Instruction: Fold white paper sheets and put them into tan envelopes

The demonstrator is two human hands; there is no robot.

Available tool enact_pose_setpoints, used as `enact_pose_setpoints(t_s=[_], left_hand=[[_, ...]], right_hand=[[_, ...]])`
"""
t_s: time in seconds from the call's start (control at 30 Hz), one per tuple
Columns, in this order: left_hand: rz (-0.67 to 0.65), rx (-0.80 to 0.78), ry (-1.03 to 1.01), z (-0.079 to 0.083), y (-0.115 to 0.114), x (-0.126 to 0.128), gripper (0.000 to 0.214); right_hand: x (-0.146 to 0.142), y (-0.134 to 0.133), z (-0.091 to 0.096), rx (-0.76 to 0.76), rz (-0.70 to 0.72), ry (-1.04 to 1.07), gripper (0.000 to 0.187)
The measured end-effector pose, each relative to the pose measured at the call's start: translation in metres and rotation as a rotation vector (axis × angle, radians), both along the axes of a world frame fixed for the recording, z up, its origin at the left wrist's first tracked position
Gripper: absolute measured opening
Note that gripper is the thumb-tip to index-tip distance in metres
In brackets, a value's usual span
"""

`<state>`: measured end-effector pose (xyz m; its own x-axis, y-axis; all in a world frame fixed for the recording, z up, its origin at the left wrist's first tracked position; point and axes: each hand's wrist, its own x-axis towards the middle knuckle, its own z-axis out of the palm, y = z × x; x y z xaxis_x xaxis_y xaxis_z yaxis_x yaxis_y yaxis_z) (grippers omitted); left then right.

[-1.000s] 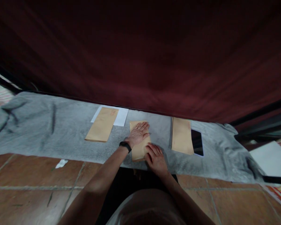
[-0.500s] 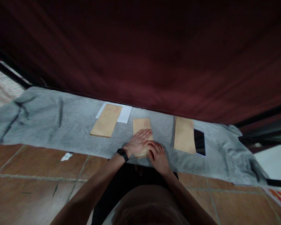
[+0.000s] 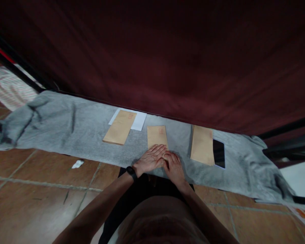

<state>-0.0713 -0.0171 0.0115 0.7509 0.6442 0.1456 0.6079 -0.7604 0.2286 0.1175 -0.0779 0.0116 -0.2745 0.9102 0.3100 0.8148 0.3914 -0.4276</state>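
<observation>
A brown paper envelope lies on the grey cloth in front of me, with small red print near its far right corner. Across its near part rests my left hand, palm down and fingers stretched out flat; a dark band is on that wrist. My right hand is at the envelope's near right side, fingers bent together and closed at its edge beside my left fingertips. Both hands hide the near end of the envelope.
Left of centre, another brown envelope overlaps white paper. To the right are stacked brown envelopes beside a dark-screened phone. The grey cloth covers a narrow surface against a dark red curtain. A white scrap lies on the tiled floor.
My left hand has slid nearer to me along the envelope, showing more of its far part. My right hand stays at the near right side. The view has shifted slightly.
</observation>
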Motion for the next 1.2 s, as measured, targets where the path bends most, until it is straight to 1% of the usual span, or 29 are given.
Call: enact_pose_setpoints(t_s=[0.27, 0.37, 0.47, 0.5, 0.57, 0.7, 0.8, 0.97, 1.1, 1.2], left_hand=[[0.023, 0.018, -0.016, 0.007, -0.015, -0.003, 0.058], [0.013, 0.047, -0.015, 0.010, -0.024, -0.008, 0.060], [-0.008, 0.079, -0.036, 0.011, -0.033, -0.014, 0.062], [-0.012, 0.088, -0.050, 0.010, -0.036, -0.016, 0.061], [-0.012, 0.100, -0.085, 0.008, -0.038, -0.019, 0.055], [-0.003, 0.086, -0.126, 0.006, -0.037, -0.019, 0.043], [-0.006, 0.067, -0.134, 0.007, -0.035, -0.018, 0.042], [0.000, 0.056, -0.148, 0.010, -0.035, -0.019, 0.043], [-0.004, 0.020, -0.148, 0.011, -0.035, -0.020, 0.045], [-0.006, 0.001, -0.158, 0.012, -0.035, -0.020, 0.045]], right_hand=[[0.000, 0.000, 0.002, -0.022, 0.001, 0.016, 0.024], [0.002, 0.002, -0.001, -0.036, -0.007, 0.064, 0.025], [0.007, 0.005, -0.003, -0.051, -0.007, 0.132, 0.031], [0.009, 0.007, -0.003, -0.055, 0.010, 0.143, 0.033], [0.011, 0.013, -0.001, -0.070, 0.087, 0.122, 0.036], [0.012, 0.035, 0.005, -0.114, 0.260, -0.047, 0.043], [0.009, 0.060, 0.007, -0.117, 0.298, -0.165, 0.044], [0.004, 0.102, 0.000, -0.072, 0.278, -0.255, 0.045], [0.000, 0.131, -0.005, -0.033, 0.235, -0.242, 0.048], [-0.003, 0.148, -0.008, -0.048, 0.176, -0.239, 0.050]])
